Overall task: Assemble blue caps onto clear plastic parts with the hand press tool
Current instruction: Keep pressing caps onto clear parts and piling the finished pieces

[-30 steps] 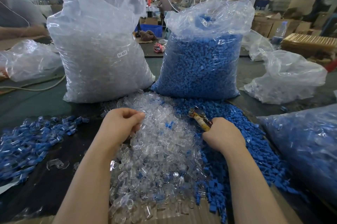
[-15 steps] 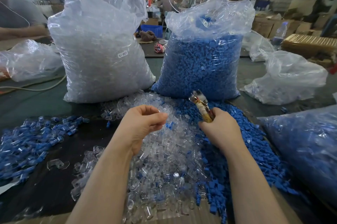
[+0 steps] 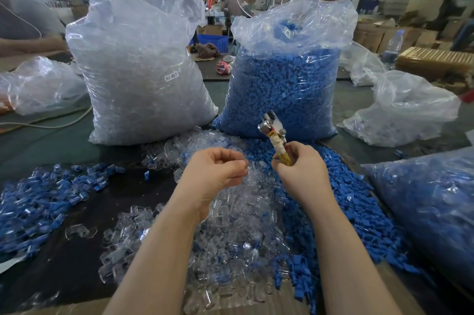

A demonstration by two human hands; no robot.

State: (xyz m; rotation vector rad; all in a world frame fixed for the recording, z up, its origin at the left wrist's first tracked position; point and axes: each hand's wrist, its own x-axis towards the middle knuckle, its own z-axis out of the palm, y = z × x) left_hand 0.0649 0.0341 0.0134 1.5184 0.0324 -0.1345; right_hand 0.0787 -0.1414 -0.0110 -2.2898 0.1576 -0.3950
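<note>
Above the loose heaps in the middle of the table, the left hand [image 3: 214,173] has its fingers curled in with thumb and fingertips pinched together, most likely on a clear part, though the piece itself is too small and transparent to make out; the grip of the right hand [image 3: 300,173] is wrapped tight round the tape-bound handle of the hand press tool [image 3: 274,135], whose metal head points up and away, just beside the left fingertips. The clear plastic parts [image 3: 238,212] lie heaped under and between both wrists, with the blue caps [image 3: 359,212] spread in a pile to their right toward the right edge, and capped pieces [image 3: 38,201] lie scattered near the left edge. Behind stand the bag of clear parts [image 3: 138,70] and the bag of blue caps [image 3: 284,83]. The risk from here seems to be alignment: the pinched piece is slick and hard to see, so it could slip from the fingertips or seat crooked in the tool head, and a squeeze then might crack it or nip a fingertip held too close to the head
</note>
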